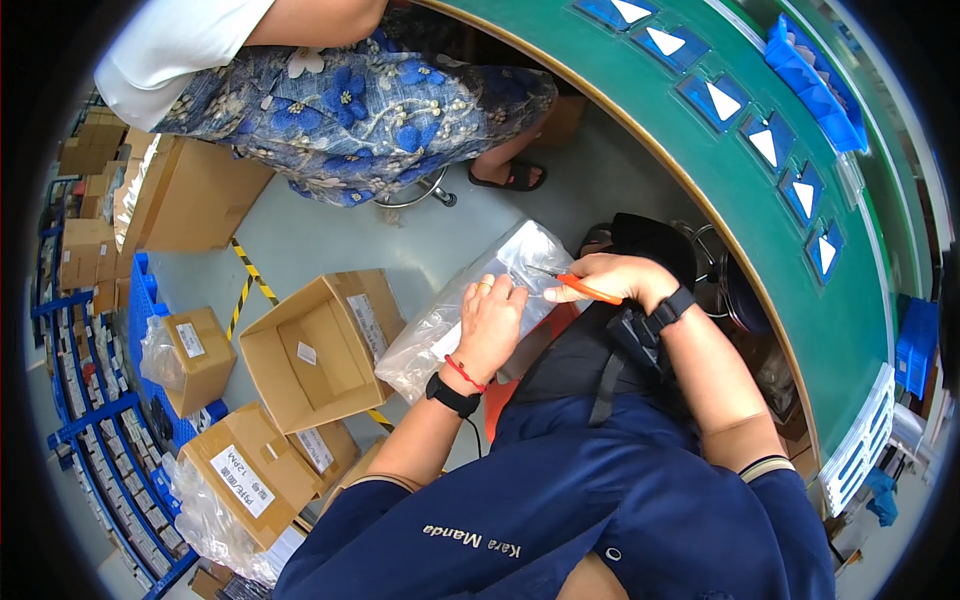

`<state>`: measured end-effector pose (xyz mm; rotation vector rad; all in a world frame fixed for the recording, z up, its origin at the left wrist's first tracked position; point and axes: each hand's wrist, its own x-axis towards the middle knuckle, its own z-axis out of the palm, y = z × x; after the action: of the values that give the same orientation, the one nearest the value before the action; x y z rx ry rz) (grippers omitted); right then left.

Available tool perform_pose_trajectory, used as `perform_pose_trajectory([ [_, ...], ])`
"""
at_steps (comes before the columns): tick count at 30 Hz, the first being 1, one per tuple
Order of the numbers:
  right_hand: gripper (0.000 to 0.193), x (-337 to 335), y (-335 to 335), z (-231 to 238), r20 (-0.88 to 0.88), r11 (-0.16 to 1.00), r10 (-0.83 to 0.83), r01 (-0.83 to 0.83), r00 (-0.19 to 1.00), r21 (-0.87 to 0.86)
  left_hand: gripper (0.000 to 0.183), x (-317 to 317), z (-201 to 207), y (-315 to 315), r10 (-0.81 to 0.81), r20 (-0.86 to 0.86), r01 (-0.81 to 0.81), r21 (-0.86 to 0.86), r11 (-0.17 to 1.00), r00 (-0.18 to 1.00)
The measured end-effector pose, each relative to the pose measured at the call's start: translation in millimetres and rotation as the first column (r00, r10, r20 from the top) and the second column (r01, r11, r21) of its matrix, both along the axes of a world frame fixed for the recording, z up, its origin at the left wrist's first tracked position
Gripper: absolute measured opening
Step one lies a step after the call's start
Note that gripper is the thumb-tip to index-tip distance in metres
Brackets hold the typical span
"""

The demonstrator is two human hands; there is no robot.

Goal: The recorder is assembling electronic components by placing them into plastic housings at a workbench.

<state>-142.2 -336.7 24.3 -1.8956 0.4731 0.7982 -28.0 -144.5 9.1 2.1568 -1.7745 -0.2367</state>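
While the right hand (620, 278) is gripping the orange scissors (597, 290) by the handles, the left hand (490, 325) is closing its bent fingers on the clear bag (437, 318). So the bag is lying just in front of the person's lap, and the scissors are pointing their blades over its upper right part. I can't tell if they're biting into the plastic.

Just left of the bag, an open box (375, 310) is showing its bare inside, and 2 more boxes, a small one (207, 352) and a labelled one (245, 470), are standing farther left of it. Right of the bag, a green table (850, 335) is curving past, holding 6 blue plates (708, 92) with white triangles and a blue tray (812, 85). Beyond the bag, another person (350, 110) is sitting in a floral skirt.
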Motion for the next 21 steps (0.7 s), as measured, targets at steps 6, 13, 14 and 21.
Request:
perform_pose_trajectory([
  [6,0.084,27.8,-7.0,7.3,-0.208,0.978,0.197,-0.180,0.958,0.102,0.014,-22.1,-3.1,14.6,0.112,-0.062,-0.114,-0.026,0.993,0.992],
  [13,0.102,48.4,-0.7,-44.7,-0.336,0.955,0.240,-0.160,0.911,0.249,0.010,-29.5,-8.2,16.7,0.119,-0.110,-0.139,-0.203,0.969,0.987],
  [14,0.099,53.0,2.7,-43.4,-0.330,0.943,0.259,-0.164,0.908,0.288,0.010,-28.9,-9.1,19.2,0.124,-0.108,-0.144,-0.200,0.969,0.986],
  [21,0.071,71.9,7.2,-29.2,-0.211,0.924,0.345,-0.291,0.915,0.250,0.011,-31.1,-8.3,30.2,0.134,-0.153,-0.171,-0.254,0.952,0.979],
])
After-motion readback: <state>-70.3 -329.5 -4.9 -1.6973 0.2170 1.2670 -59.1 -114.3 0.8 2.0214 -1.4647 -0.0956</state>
